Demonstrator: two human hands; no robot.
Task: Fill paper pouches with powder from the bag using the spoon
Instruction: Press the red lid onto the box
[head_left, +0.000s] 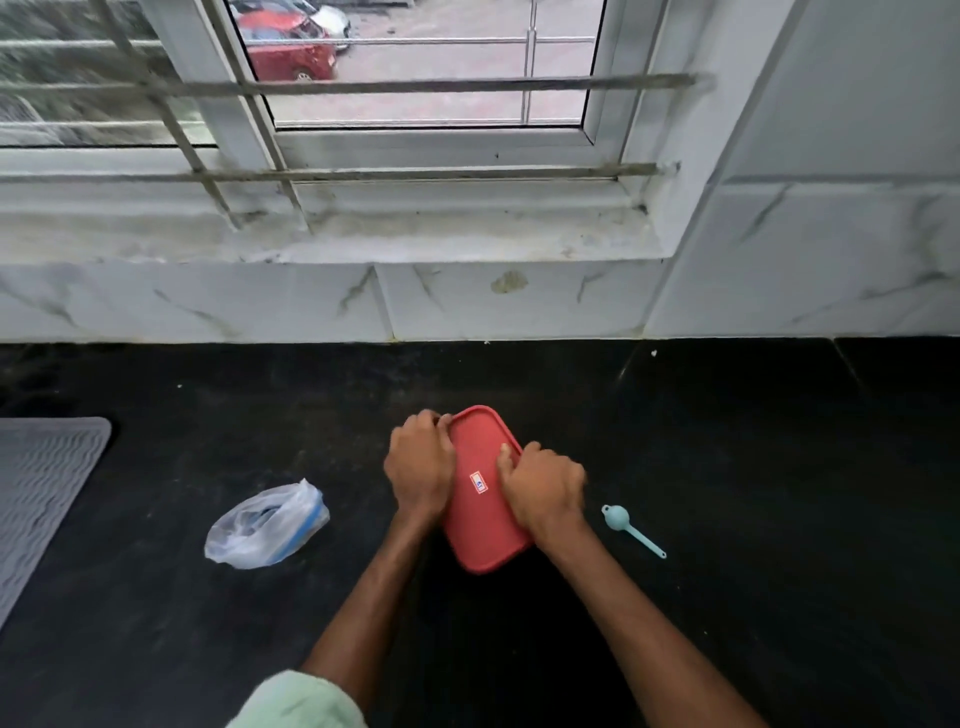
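**While both hands grip the red box, the bag waits left and the spoon right**

As I read it, the coming move is to prise this lid off, so what matters is how the red rectangular plastic lidded box (485, 535) lies between my hands. Its long axis runs away from me, the near end swung slightly to the right. My left hand (421, 470) is curled over the far left edge and my right hand (545, 491) clamps the right edge, thumb on top of the lid. Both are closed on the box. It sits on the black stone worktop (779, 467).

I see no paper pouches; they may be inside the box, but I cannot tell.

The crumpled clear plastic bag with a blue zip strip (267, 525) lies well to the left, nearer my left hand. Its contents are too blurred to make out. The small pale-blue plastic spoon (635, 532) lies just right of my right hand, bowl towards the box and handle pointing out towards the near right.

Bare worktop runs on to the marble-tiled wall (519, 306) behind, room enough to set the lid down. A grey ribbed mat (41, 483) bounds the far left.
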